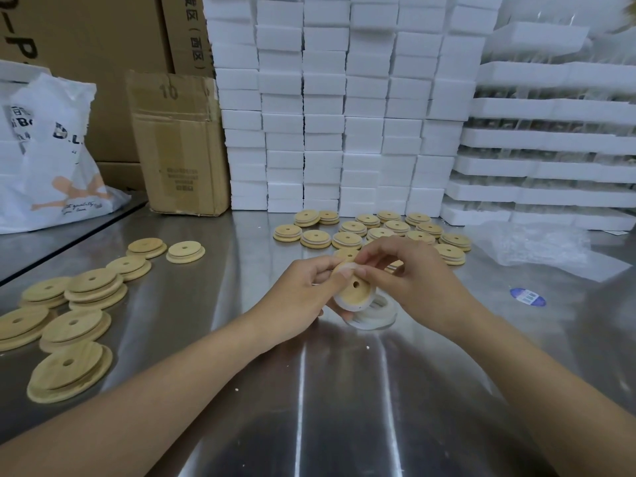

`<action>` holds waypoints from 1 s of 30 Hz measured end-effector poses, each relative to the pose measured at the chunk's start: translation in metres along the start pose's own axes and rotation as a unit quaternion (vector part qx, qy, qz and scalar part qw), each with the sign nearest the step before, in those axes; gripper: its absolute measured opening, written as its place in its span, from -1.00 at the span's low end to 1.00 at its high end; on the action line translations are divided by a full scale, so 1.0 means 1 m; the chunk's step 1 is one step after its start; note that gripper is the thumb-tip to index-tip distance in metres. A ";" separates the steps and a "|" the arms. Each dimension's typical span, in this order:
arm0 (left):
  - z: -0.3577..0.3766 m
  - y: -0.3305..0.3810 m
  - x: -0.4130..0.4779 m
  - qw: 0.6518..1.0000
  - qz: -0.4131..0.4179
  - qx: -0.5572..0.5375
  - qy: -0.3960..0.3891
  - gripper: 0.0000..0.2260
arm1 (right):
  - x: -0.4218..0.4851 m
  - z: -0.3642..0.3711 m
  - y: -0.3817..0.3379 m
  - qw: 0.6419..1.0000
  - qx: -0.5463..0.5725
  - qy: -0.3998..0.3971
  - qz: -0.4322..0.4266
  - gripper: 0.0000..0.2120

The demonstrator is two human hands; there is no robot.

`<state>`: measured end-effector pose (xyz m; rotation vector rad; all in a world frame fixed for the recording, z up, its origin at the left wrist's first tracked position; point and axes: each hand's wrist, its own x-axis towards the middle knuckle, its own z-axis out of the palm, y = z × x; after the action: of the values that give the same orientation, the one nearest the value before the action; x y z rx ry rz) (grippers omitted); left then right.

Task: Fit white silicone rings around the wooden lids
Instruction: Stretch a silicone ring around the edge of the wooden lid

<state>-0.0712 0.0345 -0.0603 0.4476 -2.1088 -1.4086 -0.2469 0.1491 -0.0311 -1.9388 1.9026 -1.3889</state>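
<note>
At frame centre, above the table [309, 407], the left hand [303, 290] grips a lid [351, 291] while the right hand [413, 280] pinches its ring [344, 306]; spare rings [378, 313] lie just beneath.

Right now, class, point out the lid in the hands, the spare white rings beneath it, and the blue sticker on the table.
lid [348, 295], head view, wooden face just below its hole.
white rings [378, 313], head view, top ring of the pile.
blue sticker [528, 297], head view, its middle.
</note>
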 end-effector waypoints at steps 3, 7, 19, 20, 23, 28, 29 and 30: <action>-0.001 0.000 0.000 1.000 0.022 -0.001 -0.002 -0.82 | 0.001 -0.001 -0.001 0.999 0.031 0.000 0.018 -0.91; 0.000 -0.001 0.000 0.998 0.059 -0.014 -0.005 -0.81 | 0.002 -0.006 -0.003 0.995 0.083 -0.013 0.051 -0.93; -0.009 -0.011 0.002 0.992 0.084 0.087 -0.030 -0.74 | 0.001 -0.009 -0.009 0.989 0.108 -0.060 0.082 -0.95; -0.009 -0.012 0.002 0.992 0.083 0.089 -0.032 -0.74 | 0.001 -0.010 -0.009 0.989 0.104 -0.062 0.083 -0.95; -0.009 -0.012 0.003 0.993 0.076 0.085 -0.023 -0.78 | 0.000 -0.012 -0.011 0.990 0.093 -0.070 0.081 -0.95; -0.006 -0.011 0.002 0.997 0.050 0.053 -0.015 -0.80 | 0.001 -0.013 -0.011 0.991 0.072 -0.072 0.083 -0.96; -0.005 -0.010 0.002 0.999 0.040 0.033 -0.016 -0.80 | 0.001 -0.013 -0.011 0.992 0.067 -0.067 0.088 -0.97; -0.004 -0.009 0.002 0.999 0.028 0.012 -0.016 -0.79 | 0.001 -0.013 -0.010 0.992 0.065 -0.062 0.093 -0.97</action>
<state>-0.0704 0.0272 -0.0666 0.3743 -2.1482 -1.3683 -0.2475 0.1574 -0.0166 -1.6993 1.8323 -1.2744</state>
